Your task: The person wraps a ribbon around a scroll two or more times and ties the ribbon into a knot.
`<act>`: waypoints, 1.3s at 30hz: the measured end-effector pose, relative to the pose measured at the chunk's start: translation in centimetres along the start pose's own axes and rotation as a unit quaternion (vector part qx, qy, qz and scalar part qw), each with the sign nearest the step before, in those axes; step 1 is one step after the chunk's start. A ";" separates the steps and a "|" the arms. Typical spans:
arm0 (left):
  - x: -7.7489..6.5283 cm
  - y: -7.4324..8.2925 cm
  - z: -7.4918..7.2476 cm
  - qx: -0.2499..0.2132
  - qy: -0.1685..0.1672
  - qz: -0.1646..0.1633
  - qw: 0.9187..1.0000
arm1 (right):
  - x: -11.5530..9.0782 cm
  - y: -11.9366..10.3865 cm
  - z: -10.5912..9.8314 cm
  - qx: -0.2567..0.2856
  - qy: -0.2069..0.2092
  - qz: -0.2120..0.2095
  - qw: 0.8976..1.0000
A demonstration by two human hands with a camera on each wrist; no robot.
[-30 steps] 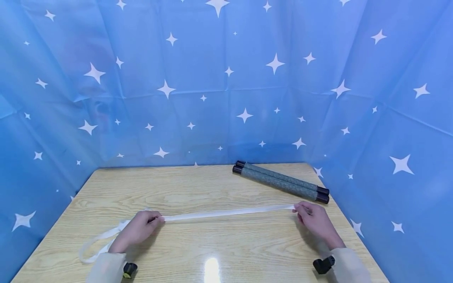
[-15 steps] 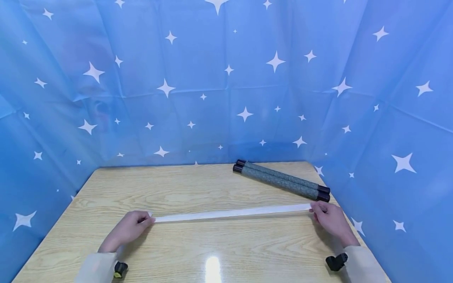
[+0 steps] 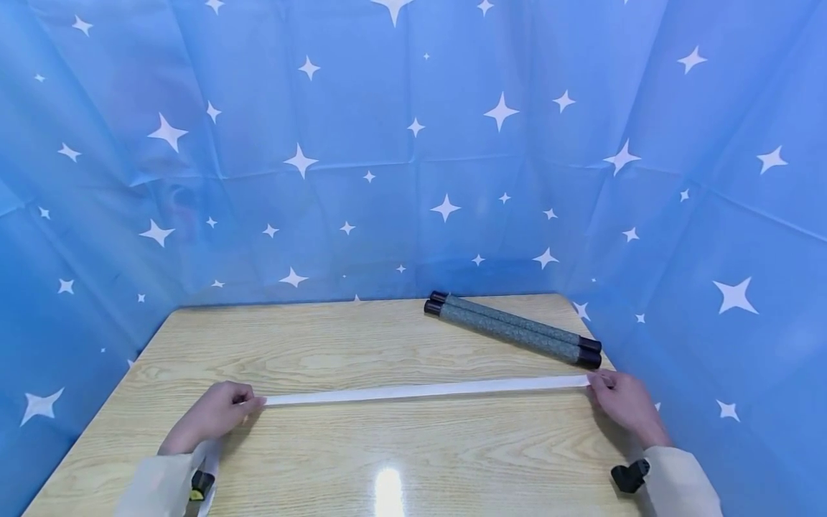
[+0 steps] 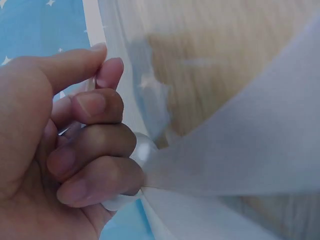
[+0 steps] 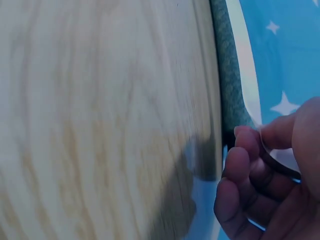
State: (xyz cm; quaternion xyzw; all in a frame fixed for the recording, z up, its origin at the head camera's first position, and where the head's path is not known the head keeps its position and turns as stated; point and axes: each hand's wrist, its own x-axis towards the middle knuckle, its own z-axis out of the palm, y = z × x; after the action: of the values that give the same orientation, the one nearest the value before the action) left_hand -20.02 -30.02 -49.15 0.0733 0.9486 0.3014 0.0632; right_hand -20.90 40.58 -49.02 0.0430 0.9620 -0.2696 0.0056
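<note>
A white ribbon (image 3: 420, 390) stretches nearly straight across the table between my hands in the head view. My left hand (image 3: 213, 411) pinches it at the left between thumb and forefinger. More of the ribbon (image 4: 215, 150) trails loosely behind the curled fingers in the left wrist view, and a strip of it hangs by the left cuff. On the right, my right hand (image 3: 625, 403) pinches the ribbon's other end, just in front of the two rolls. In the right wrist view the ribbon (image 5: 243, 60) runs up from the thumb and fingertips.
Two grey-green rolls with dark ends (image 3: 510, 330) lie side by side at the back right of the wooden table (image 3: 310, 337). A blue curtain with white stars (image 3: 362, 194) encloses the back and sides.
Both hands have moved apart, left hand leftward and right hand rightward, so the stretch of ribbon between them is longer. The loose loop by the left forearm has drawn in toward the cuff.
</note>
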 end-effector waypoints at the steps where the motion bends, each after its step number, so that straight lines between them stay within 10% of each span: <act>1: 0.0 -0.1 -0.1 -0.003 -0.001 0.000 1.000 | 0.0 0.1 -0.1 -0.005 -0.001 0.003 1.000; 17: -0.1 -1.1 -1.1 -0.057 -0.112 -0.006 0.992 | 0.1 1.2 -0.4 -0.048 -0.015 0.023 0.998; 33: 0.4 0.6 -0.6 0.015 -0.092 -0.134 0.987 | -0.6 1.6 -1.3 -0.095 0.005 0.059 0.994; 39: 0.9 1.4 -0.5 0.065 -0.083 -0.124 0.987 | -0.6 1.1 -2.7 -0.092 0.031 0.043 0.994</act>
State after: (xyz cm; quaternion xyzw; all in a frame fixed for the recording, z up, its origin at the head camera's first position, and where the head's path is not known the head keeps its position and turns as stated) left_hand -20.81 -29.02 -47.99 -0.0159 0.9593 0.2221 0.1736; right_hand -20.21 42.84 -47.27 0.0918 0.9797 -0.1780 -0.0088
